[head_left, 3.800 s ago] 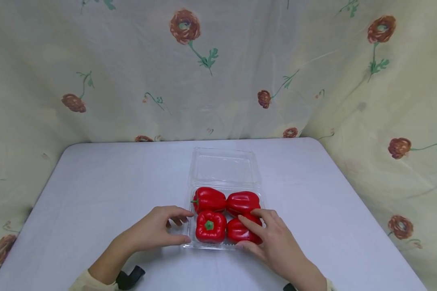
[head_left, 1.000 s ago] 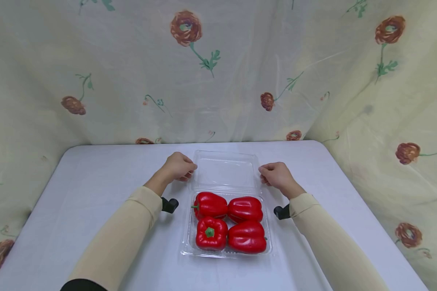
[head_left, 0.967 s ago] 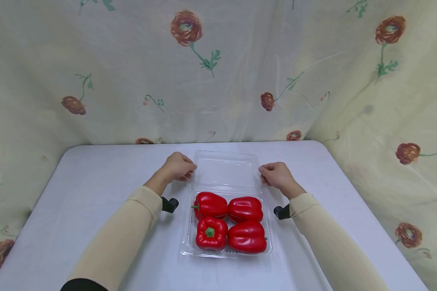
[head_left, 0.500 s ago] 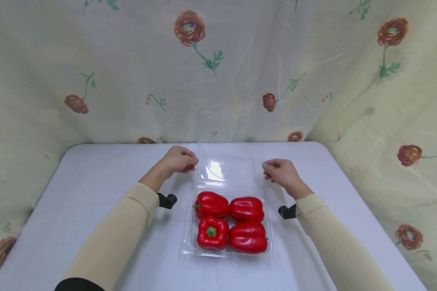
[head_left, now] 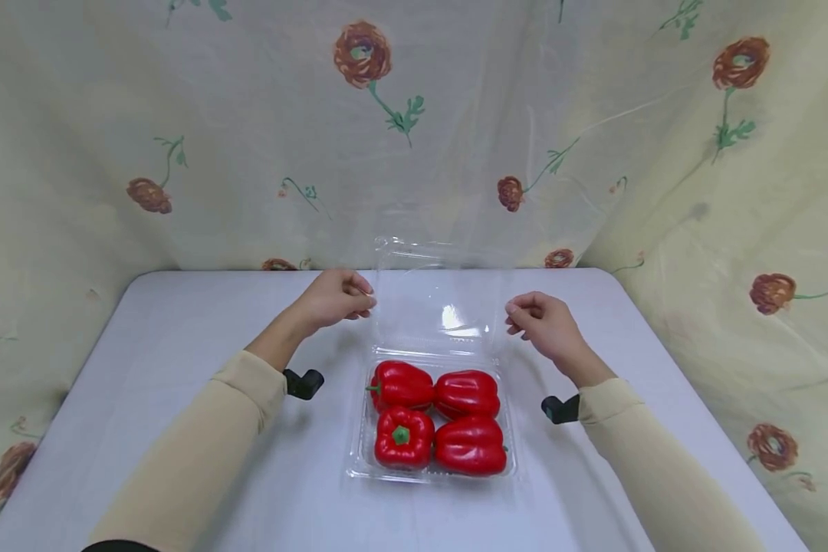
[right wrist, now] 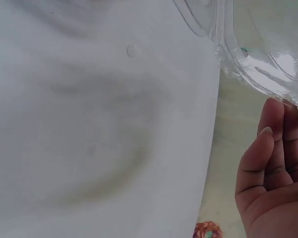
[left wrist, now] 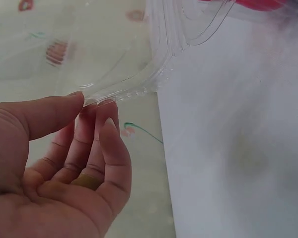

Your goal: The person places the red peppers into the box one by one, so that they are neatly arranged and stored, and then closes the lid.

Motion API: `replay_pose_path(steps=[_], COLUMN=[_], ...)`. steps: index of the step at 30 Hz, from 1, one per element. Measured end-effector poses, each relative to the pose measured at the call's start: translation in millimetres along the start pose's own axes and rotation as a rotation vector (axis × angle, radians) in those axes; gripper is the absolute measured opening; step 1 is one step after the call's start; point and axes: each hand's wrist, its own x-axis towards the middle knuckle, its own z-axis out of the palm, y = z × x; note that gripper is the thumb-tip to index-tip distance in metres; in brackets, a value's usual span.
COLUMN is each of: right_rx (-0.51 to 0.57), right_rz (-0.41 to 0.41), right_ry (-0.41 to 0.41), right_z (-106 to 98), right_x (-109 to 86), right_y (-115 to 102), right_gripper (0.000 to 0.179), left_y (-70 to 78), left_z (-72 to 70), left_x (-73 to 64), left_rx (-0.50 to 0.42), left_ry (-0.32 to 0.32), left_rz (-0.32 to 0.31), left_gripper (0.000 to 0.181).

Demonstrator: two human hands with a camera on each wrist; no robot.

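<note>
A clear plastic clamshell box (head_left: 356,464) sits on the white table, its hinged lid (head_left: 421,307) tilted up at the back. In its base lie several red bell peppers (head_left: 471,446); the front left one shows its green stem end. My left hand (head_left: 334,297) pinches the lid's left edge between thumb and fingertips, seen closely in the left wrist view, where the lid edge (left wrist: 134,89) runs past the thumb. My right hand (head_left: 541,322) holds the lid's right edge; in the right wrist view its fingertips (right wrist: 273,109) press against that edge, the thumb mostly out of frame.
The white table (head_left: 200,322) extends to both sides of the box. Behind it hangs a pale curtain (head_left: 248,115) printed with brown flowers, which also covers both sides. A dark wrist mount (head_left: 305,383) sits under the left sleeve, another mount (head_left: 560,409) under the right.
Both hands have gone from beside the peppers to the lid's side edges. Over the last second the lid has swung up from lying flat to a steep tilt.
</note>
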Motion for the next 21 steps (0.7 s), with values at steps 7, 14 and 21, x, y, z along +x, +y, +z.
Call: replay_pose_path(steps=[7, 14, 21], right_rx=[0.016, -0.066, -0.207], right_rz=[-0.094, -0.247, -0.409], right_ry=[0.027, 0.089, 0.150], right_z=[-2, -6, -7], right_x=[-22.6, -43.4, -62.9], right_y=[1, 3, 5], right_gripper=[0.036, 0.025, 0.009], left_y=[3.4, 9.4, 7.4], left_z=[-2.6, 1.6, 5.4], left_x=[-18.4, -34.3, -51.4], left_rx=[0.114, 0.242, 0.324], left_ry=[-0.014, 0.013, 0.040], left_rz=[0.156, 0.282, 0.353], left_gripper=[0.018, 0.015, 0.014])
